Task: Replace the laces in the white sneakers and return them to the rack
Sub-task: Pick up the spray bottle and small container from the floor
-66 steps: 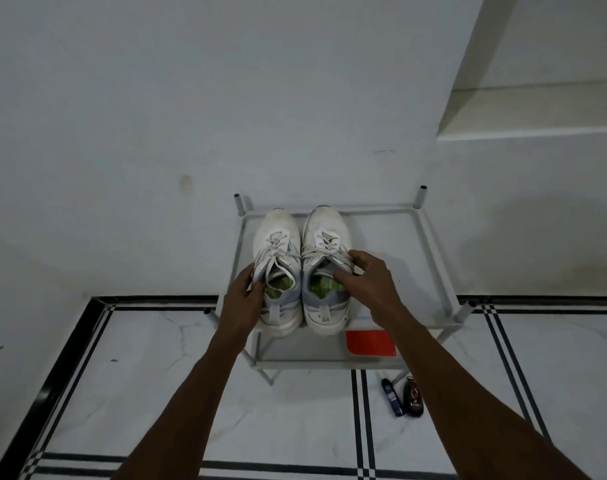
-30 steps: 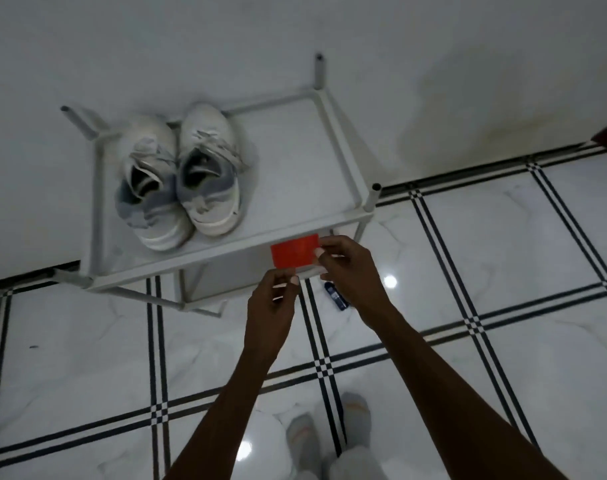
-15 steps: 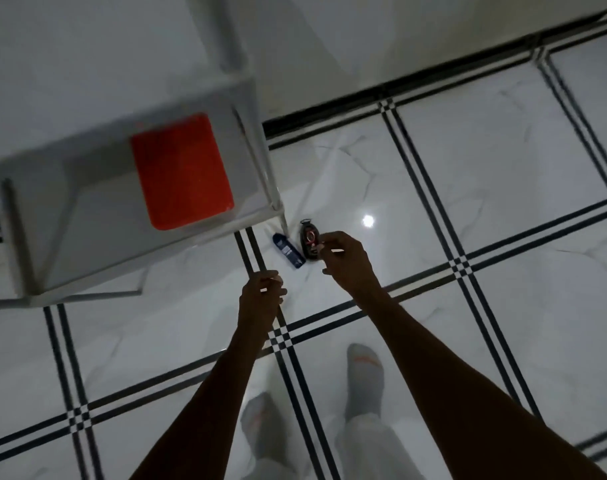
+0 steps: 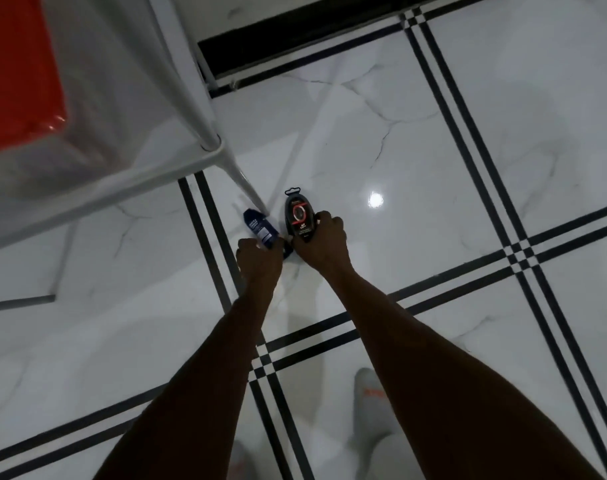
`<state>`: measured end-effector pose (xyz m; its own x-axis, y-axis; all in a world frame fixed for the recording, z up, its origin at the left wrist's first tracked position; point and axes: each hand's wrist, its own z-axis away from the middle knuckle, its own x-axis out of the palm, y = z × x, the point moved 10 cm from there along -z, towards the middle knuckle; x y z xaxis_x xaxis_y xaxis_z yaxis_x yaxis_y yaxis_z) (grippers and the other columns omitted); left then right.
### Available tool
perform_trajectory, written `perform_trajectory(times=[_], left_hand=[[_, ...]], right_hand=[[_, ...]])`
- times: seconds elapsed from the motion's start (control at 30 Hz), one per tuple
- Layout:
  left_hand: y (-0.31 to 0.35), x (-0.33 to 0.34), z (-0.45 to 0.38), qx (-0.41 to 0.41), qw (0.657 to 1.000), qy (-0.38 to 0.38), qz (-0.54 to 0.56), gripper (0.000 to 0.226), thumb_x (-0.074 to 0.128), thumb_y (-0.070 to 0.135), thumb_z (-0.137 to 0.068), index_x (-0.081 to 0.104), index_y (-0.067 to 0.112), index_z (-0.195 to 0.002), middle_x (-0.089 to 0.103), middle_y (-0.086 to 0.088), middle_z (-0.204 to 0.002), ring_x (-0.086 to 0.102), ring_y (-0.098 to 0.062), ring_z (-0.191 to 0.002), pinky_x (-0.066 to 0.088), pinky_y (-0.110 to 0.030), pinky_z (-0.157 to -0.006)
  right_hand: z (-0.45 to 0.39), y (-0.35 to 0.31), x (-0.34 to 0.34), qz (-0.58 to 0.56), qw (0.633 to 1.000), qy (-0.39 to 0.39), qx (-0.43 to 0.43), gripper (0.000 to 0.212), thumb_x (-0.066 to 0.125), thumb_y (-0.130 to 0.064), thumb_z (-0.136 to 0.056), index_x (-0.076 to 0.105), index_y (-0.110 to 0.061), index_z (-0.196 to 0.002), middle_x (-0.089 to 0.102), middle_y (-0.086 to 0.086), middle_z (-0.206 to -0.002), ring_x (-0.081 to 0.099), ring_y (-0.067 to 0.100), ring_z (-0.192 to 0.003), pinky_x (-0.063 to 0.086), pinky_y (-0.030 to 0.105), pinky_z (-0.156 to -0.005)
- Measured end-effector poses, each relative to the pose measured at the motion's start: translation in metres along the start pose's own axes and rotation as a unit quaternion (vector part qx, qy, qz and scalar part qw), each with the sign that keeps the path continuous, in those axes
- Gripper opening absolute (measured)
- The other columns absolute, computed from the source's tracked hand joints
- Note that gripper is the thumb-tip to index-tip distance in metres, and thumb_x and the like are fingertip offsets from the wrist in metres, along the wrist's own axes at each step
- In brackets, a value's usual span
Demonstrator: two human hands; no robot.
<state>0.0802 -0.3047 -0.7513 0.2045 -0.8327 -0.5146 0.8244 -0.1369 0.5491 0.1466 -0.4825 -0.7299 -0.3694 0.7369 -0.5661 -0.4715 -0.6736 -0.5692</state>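
Observation:
Two small packs lie on the marble floor by the rack's front right leg. My right hand point(image 4: 321, 242) grips the black oval pack point(image 4: 298, 216) with a red ring on its label. My left hand point(image 4: 259, 259) has its fingers curled round the lower end of the dark blue pack point(image 4: 260, 230). The white metal shoe rack point(image 4: 146, 174) fills the upper left, seen from close above. The white sneakers are out of view.
A red flat pad point(image 4: 18, 77) lies on the rack's lower shelf at the top left. The floor is glossy white marble with black double lines, and a black skirting strip point(image 4: 295, 32) runs along the wall. My socked feet point(image 4: 371, 400) stand at the bottom.
Both hands left the sneakers on the rack, touched the red pad, then dropped to the floor. My view tilted down and closer. Each hand now holds one of the two packs.

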Motion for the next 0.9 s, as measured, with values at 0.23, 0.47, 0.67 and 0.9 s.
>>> perform_trajectory(times=[0.23, 0.47, 0.67, 0.9], left_hand=[[-0.003, 0.007, -0.018, 0.007, 0.999, 0.038, -0.013, 0.058, 0.081, 0.042, -0.076, 0.065, 0.003, -0.116, 0.072, -0.013, -0.105, 0.071, -0.027, -0.092, 0.06, -0.037, -0.074], [0.006, -0.003, 0.048, 0.002, 0.999, -0.048, 0.019, 0.034, 0.077, 0.022, -0.088, 0.068, 0.003, -0.114, 0.073, -0.013, -0.103, 0.07, -0.02, -0.084, 0.057, -0.028, -0.068], [0.066, -0.033, 0.135, 0.049, 0.996, -0.067, 0.038, 0.037, 0.077, 0.024, -0.088, 0.06, 0.013, -0.118, 0.065, 0.003, -0.106, 0.064, -0.016, -0.096, 0.052, -0.028, -0.081], [0.223, -0.097, 0.228, 0.148, 0.981, -0.069, 0.105, 0.034, 0.076, 0.022, -0.089, 0.06, 0.017, -0.119, 0.068, 0.002, -0.111, 0.067, -0.015, -0.102, 0.049, -0.017, -0.074]], right_hand=[[-0.02, 0.009, 0.009, 0.006, 0.999, 0.022, -0.023, 0.07, 0.081, -0.049, -0.062, 0.059, -0.01, -0.116, 0.055, 0.011, -0.111, 0.055, 0.031, -0.105, 0.053, 0.043, -0.087], [0.021, -0.003, -0.047, -0.046, 0.997, 0.061, -0.029, 0.053, 0.073, -0.051, -0.054, 0.067, -0.012, -0.089, 0.067, 0.004, -0.08, 0.064, 0.02, -0.078, 0.058, 0.035, -0.069], [0.088, -0.047, -0.145, -0.113, 0.988, 0.094, -0.04, 0.03, 0.083, -0.033, -0.064, 0.071, -0.013, -0.082, 0.07, -0.003, -0.068, 0.065, 0.009, -0.062, 0.048, 0.015, -0.051], [0.167, -0.161, -0.29, -0.151, 0.977, 0.137, -0.069, 0.034, 0.08, -0.035, -0.062, 0.069, -0.011, -0.084, 0.071, 0.002, -0.075, 0.067, 0.016, -0.071, 0.055, 0.03, -0.062]])
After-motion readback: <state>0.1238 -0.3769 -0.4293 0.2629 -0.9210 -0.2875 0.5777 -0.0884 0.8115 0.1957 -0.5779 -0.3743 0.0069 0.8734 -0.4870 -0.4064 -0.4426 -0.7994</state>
